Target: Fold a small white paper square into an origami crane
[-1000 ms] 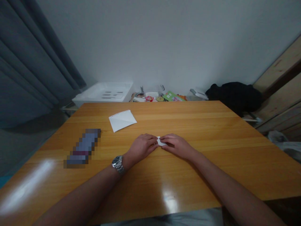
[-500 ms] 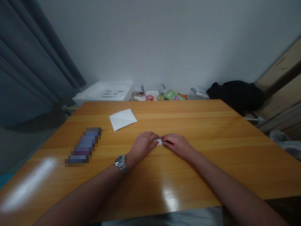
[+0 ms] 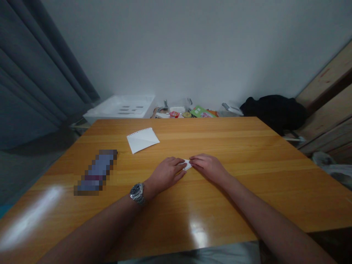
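Note:
Between my hands, on the wooden table (image 3: 220,216), lies a small folded piece of white paper (image 3: 187,165). My left hand (image 3: 168,172), with a metal watch on its wrist, holds the paper's left side; the fingers rest over it and the thumb sits slightly apart, nearer to me. From the other side, my right hand (image 3: 208,167) grips the right edge, its fingers close together. Fingers cover much of the paper, so its full shape is hidden. Farther back to the left, a larger white sheet (image 3: 143,140) with a perforated edge lies flat.
A pixelated, phone-like flat object (image 3: 96,172) lies on the left of the table. Beyond the far edge are a white plastic tray (image 3: 112,106), a green booklet (image 3: 202,111) and small packets. A black cloth-like heap (image 3: 275,110) sits at the back right.
My left hand has shifted its fingers on the small paper, and the thumb has moved down towards me. More of the paper shows, turned a little. My right hand has barely moved.

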Demonstrator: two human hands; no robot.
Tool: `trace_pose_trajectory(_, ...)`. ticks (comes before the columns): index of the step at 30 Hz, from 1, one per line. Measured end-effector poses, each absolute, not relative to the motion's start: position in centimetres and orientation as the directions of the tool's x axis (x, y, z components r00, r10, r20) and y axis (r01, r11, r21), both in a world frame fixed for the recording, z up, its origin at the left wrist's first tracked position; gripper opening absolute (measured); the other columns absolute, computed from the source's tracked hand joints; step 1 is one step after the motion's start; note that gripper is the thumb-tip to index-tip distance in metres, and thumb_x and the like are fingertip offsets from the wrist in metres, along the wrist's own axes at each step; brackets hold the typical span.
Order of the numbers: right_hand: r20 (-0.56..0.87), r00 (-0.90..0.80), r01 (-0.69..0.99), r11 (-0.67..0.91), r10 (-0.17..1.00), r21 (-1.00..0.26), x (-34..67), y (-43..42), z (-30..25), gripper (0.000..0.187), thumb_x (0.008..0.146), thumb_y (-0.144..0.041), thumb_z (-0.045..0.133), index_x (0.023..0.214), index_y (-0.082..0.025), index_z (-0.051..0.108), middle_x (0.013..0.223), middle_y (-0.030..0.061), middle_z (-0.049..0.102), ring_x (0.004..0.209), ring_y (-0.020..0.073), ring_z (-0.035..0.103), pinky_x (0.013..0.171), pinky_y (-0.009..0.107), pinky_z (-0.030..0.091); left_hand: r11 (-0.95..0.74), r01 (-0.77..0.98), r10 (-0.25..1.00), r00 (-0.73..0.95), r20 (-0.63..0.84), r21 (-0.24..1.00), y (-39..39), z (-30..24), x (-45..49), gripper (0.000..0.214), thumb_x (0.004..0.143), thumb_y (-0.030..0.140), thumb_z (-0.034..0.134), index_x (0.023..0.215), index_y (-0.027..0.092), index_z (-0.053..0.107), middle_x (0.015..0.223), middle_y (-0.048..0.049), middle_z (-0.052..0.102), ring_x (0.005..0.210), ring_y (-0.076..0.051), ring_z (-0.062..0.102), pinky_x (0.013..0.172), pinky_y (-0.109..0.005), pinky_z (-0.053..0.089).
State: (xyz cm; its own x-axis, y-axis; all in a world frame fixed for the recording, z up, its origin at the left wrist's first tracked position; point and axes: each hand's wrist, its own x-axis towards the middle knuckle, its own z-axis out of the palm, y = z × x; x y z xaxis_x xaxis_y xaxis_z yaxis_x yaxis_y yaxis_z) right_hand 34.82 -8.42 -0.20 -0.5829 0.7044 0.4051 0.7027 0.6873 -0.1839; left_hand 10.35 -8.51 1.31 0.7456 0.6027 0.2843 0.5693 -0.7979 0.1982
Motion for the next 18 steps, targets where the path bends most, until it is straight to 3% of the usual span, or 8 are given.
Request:
trace_pose_trajectory(7,0.400,-0.625,0.682,0.718,0.670,-0.136,35.5,-8.3,0.0,0.020,0.100,-0.026,0.055,0.108,-0.020,0.072,0.116,0.0080,0.074,0.104,0.0232,0.069,0.091,0.037,0.055,-0.792,0.600,0.608,0.759,0.234,0.113,-9.2,2.1,10.8,0.035,0.101,0.035,0.048,0.127,0.016,0.063,0.118,-0.0105,0.065,0.099,-0.024,0.059,0.092,-0.041,0.050)
trace_pose_trajectory(18,0.341,-0.645,0.693,0.711,0.684,-0.116,35.9,-8.0,-0.1,0.014,0.097,-0.016,0.059,0.104,-0.018,0.071,0.104,0.0077,0.074,0.096,0.0213,0.069,0.083,0.031,0.054,-0.788,0.612,0.606,0.754,0.256,0.065,-8.7,1.2,10.9,0.031,0.103,0.031,0.046,0.122,0.016,0.065,0.115,-0.0097,0.066,0.100,-0.024,0.060,0.090,-0.040,0.052)
